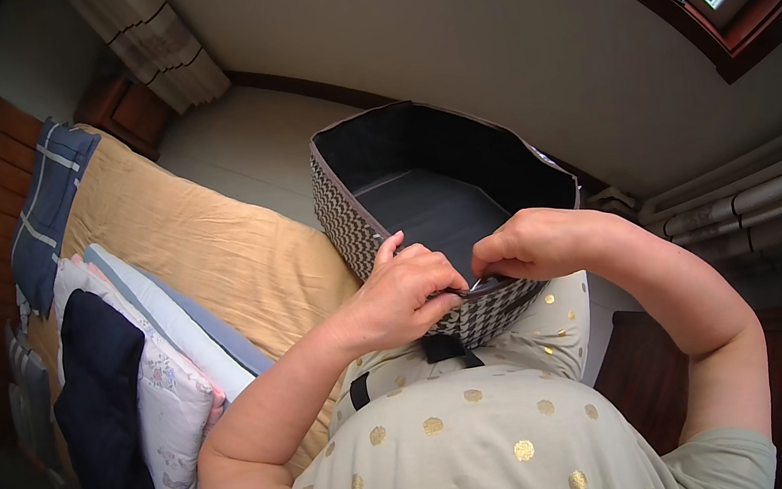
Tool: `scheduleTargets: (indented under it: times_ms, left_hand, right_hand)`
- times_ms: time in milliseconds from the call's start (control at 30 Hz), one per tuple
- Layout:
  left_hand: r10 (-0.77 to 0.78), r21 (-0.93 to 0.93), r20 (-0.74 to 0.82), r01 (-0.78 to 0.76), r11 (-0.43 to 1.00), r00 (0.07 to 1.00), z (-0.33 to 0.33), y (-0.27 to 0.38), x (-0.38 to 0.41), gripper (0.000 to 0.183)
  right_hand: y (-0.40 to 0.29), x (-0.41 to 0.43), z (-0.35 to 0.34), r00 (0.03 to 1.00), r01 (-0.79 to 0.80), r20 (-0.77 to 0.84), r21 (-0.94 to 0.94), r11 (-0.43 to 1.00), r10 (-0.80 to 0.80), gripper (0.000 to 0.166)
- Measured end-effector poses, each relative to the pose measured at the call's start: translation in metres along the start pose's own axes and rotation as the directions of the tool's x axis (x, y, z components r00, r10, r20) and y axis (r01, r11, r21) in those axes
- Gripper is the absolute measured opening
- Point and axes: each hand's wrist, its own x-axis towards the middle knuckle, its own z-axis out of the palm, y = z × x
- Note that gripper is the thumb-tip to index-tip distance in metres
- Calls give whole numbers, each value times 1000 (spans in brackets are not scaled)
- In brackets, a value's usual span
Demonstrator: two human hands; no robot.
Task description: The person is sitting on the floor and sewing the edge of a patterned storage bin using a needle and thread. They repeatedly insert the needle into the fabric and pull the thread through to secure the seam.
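Note:
A fabric storage bag (337, 211) with a black-and-white houndstooth outside and a dark lining stands before me with its top open. The side nearest me rests against my lap. My left hand (409, 291) pinches the near rim (492, 288) between thumb and fingers. Just to the right, my right hand (535, 242) grips the same rim, its fingertips close to the left ones. A small light-coloured piece, perhaps a zipper part, shows between the two hands. A black strap (444, 348) hangs from the bag's near side.
On the left is a bed with a tan sheet (206, 226), a blue pillow (49, 212) and a stack of folded bedding (171, 399). A wooden nightstand (129, 113) stands beyond it. Dark wooden furniture (718, 355) is at my right, below the curtain (757, 205).

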Motion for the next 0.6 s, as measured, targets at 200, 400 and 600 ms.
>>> scheduleTargets:
  times_ms: [200, 400, 600]
  left_hand:
    - [26, -1, -6, -26, 1000, 1000, 2, 0, -1, 8]
    - [49, -4, -7, -49, 999, 999, 4, 0, -2, 8]
    - [63, 0, -26, -63, 998, 998, 6, -1, -2, 8]
  right_hand:
    - [3, -1, 4, 993, 107, -45, 7, 994, -107, 14]
    - [5, 2, 9, 991, 123, -60, 17, 992, -122, 14]
    - [6, 4, 11, 986, 157, -60, 21, 987, -155, 14]
